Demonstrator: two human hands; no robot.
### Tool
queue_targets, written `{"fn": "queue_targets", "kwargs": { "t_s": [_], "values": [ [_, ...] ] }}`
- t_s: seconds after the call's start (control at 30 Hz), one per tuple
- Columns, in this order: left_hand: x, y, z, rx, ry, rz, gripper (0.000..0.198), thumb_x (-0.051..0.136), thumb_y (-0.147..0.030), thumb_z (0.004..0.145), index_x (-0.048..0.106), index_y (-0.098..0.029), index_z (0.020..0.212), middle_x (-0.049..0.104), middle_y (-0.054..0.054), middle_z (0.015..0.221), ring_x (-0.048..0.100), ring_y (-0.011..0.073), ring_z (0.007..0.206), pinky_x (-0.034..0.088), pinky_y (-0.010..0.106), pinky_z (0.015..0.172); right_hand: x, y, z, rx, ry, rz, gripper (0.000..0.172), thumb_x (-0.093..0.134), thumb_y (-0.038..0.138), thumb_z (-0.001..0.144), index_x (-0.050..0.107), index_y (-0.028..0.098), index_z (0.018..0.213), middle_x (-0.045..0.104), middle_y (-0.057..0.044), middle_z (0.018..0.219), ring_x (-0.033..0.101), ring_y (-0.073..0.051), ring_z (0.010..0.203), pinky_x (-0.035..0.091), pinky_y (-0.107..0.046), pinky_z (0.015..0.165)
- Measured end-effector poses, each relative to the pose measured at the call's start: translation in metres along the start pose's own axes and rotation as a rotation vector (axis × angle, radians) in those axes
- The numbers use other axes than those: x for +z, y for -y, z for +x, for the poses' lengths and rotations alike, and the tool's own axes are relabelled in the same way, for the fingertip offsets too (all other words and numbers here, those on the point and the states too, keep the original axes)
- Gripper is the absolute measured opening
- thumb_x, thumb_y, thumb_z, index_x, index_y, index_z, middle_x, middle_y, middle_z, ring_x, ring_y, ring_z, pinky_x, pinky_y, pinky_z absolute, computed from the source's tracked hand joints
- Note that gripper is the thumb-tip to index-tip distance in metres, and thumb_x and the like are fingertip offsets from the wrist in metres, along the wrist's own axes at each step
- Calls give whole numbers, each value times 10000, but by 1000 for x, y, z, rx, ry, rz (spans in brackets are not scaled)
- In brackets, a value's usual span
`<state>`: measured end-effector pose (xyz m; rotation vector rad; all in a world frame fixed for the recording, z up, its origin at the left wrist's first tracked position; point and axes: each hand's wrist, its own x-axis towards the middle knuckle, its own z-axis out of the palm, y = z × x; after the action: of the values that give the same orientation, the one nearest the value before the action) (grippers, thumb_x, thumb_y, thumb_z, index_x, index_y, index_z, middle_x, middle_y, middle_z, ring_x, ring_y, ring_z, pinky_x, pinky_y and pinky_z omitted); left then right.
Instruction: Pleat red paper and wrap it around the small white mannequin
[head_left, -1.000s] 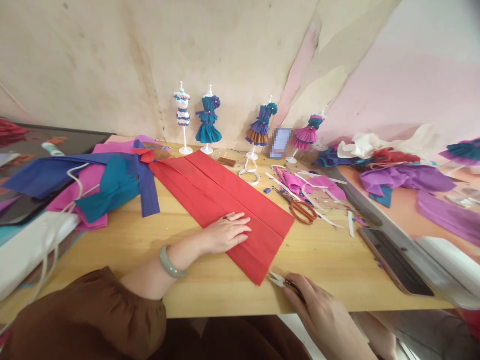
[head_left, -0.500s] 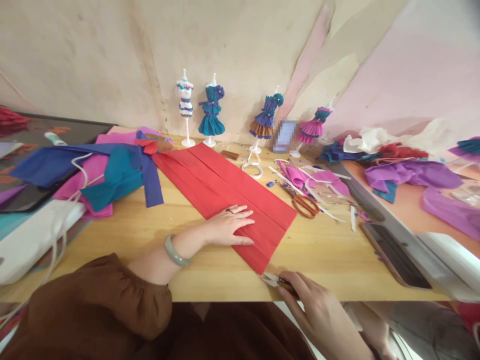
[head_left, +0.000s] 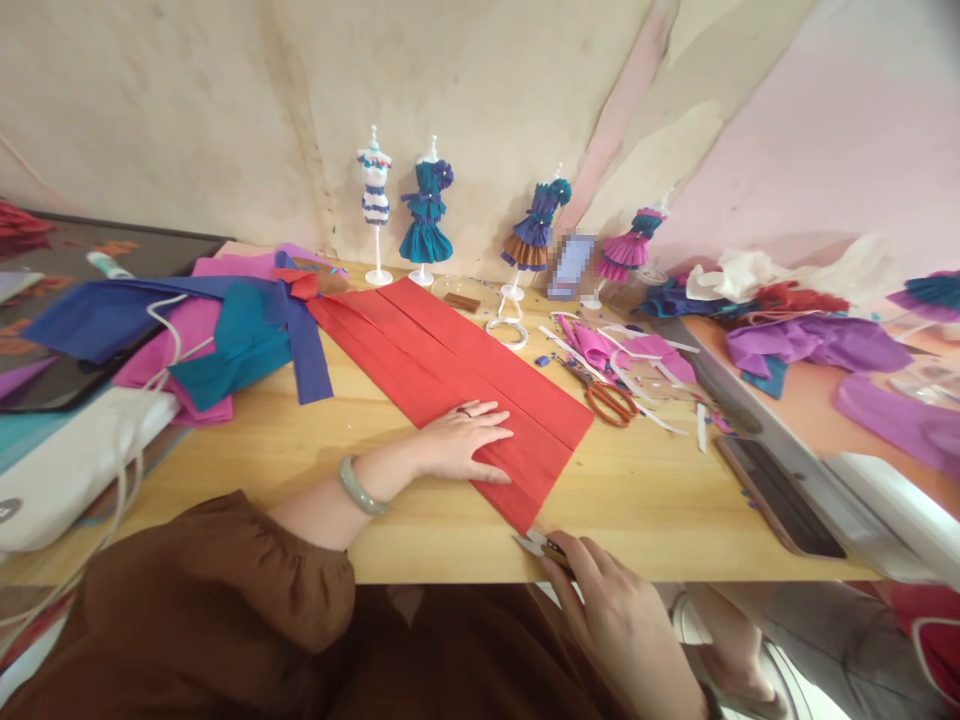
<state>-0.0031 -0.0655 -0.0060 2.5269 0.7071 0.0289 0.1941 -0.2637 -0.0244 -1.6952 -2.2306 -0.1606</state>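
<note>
A long folded red sheet (head_left: 517, 395), crepe paper or thin cloth, lies slantwise over the wooden table. My left hand (head_left: 466, 442) rests flat on it with fingers spread, a bracelet on the wrist. In my right hand (head_left: 600, 590), at the table's front edge, is a pair of small thread snips (head_left: 541, 544). Their blades stand slightly apart beside the sheet's near corner; whether they touch it I cannot tell. My palm and fingers hide most of the snips' handle.
Small dress forms (head_left: 427, 215) in ruffled outfits line the wall. Orange-handled scissors (head_left: 611, 403) lie by pink scraps (head_left: 596, 350). A phone (head_left: 780, 495) is at right, a white power strip (head_left: 90, 465) with cords at left. Blue, teal and pink sheets (head_left: 232, 345) are heaped back left. Another person's leg shows lower right.
My right hand and the snips have shifted slightly left and up, close to the sheet's near corner. My left hand stays flat on the sheet. The view has tilted a little.
</note>
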Motion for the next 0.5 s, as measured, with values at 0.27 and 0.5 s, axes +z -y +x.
{"fn": "queue_targets", "kwargs": {
  "t_s": [0.27, 0.5],
  "values": [
    [4, 4, 2, 34, -30, 21, 766, 472, -711, 848, 443, -231, 1444, 254, 69, 1597, 110, 287, 1502, 127, 468, 1202, 1, 5, 1, -33, -28, -59, 335, 301, 364, 1041, 583, 188, 1004, 659, -51, 751, 650, -170, 594, 445, -259, 505],
    [3, 5, 1, 35, -28, 36, 736, 452, -687, 875, 439, -223, 1447, 256, 65, 1598, 110, 274, 1503, 120, 442, 1205, 2, 6, 0, -89, -48, -125, 327, 312, 328, 1040, 614, 213, 989, 670, -49, 775, 642, -171, 620, 441, -262, 527]
  ]
}}
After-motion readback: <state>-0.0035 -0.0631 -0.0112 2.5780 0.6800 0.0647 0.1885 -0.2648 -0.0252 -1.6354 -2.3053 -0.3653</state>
